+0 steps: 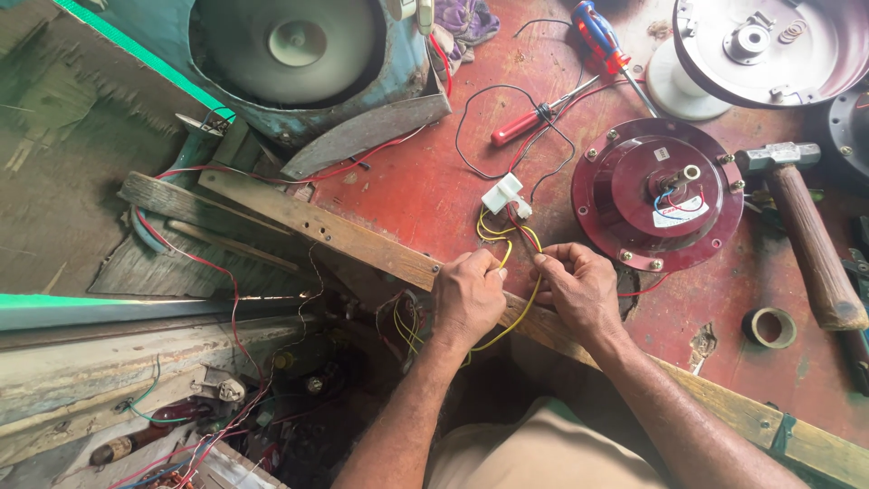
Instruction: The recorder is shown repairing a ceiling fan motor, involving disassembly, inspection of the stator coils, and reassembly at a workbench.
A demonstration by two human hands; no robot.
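Both hands [525, 290] pinched closed on yellow wires [507, 244].

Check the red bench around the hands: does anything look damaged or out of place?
Yes. The red bench top has a chipped patch near the tape roll, bare material showing. Both hands pinch yellow wires over the wooden edge strip.

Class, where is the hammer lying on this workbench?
In the head view, the hammer lies at the bench's far right, beside the maroon motor housing, above the tape roll.
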